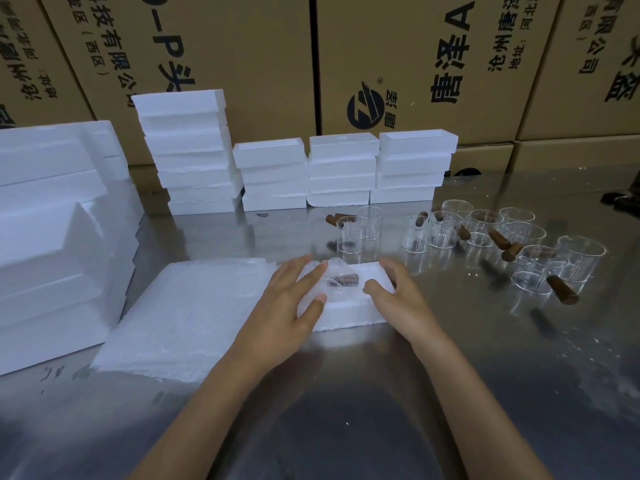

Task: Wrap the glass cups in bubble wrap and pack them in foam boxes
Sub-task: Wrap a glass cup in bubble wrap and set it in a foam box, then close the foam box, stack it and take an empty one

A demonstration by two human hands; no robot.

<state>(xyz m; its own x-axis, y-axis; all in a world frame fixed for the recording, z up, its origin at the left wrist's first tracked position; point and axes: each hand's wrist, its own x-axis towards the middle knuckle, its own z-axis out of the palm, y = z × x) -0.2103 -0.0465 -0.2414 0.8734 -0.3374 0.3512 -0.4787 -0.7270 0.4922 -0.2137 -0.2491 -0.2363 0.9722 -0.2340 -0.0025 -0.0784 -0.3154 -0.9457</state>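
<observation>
The steel table [346,393] carries all the working stock. At its left edge stands a bulk stack of large foam pieces [52,237]; along the back, against the cardboard cartons [242,46], stand four stacks of small foam boxes [194,154] — whether these are filled or empty cannot be told, as no contents show.

In front of the left forearm lies a pile of bubble wrap sheets [194,313], still thick, so wrapping stock remains.

At right, a cluster of bare glass cups [485,230] with brown handles stands unwrapped, and two more cups stand nearer the centre, just behind the working position. By this count, most of the task is judged outstanding.

Directly ahead sits one open foam box [349,315]. Resting in its top is a wrapped cup [341,280] — the brown handle shows dimly through the bubble film. This unit is judged wrapped and in the act of being seated.

The left hand [294,299] lies flat with fingers extended, pressing the wrapped cup from its left side. The right hand [391,289] has thumb and fingers curled over the box's right end, steadying it. The hands are near each other, not touching.

Remaining for this unit: seat the bundle fully and close the box; no lid is identifiable beside it.
</observation>
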